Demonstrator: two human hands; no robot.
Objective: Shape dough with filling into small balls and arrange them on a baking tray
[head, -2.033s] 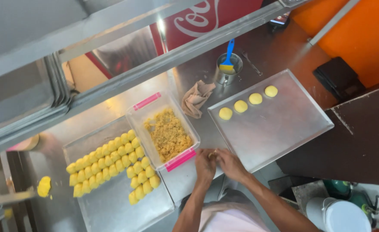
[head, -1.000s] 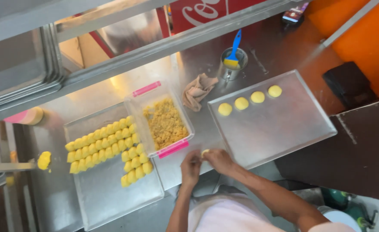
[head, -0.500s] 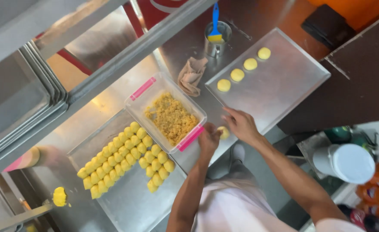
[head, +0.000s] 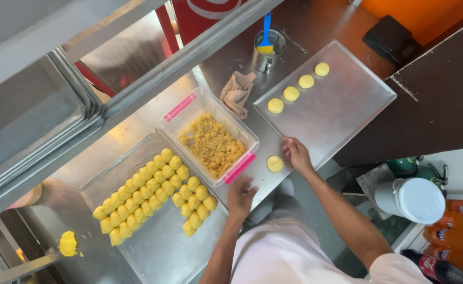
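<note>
My right hand (head: 296,153) rests with fingers apart at the near corner of a metal baking tray (head: 347,113), right beside a flat yellow dough disc (head: 275,163) lying on the steel counter. My left hand (head: 240,195) hovers empty, fingers loosely curled, over the counter between the disc and a second tray (head: 158,247) packed with several rows of yellow dough balls (head: 152,192). Three flattened discs (head: 298,87) sit in a line at the far end of the right tray. A clear plastic tub (head: 189,113) with pink clips holds crumbly filling (head: 213,144).
A crumpled brown cloth (head: 238,91) and a metal cup with a blue brush (head: 266,46) stand behind the trays. A white-lidded container (head: 413,200) and orange drink bottles (head: 460,231) sit low at the right. A metal shelf rail (head: 137,89) crosses overhead. A yellow dough lump (head: 68,243) lies far left.
My hands were together shaping a dough piece; they have separated. The flattened disc now lies on the counter by my right hand, and my left hand has drawn back toward the ball tray.
</note>
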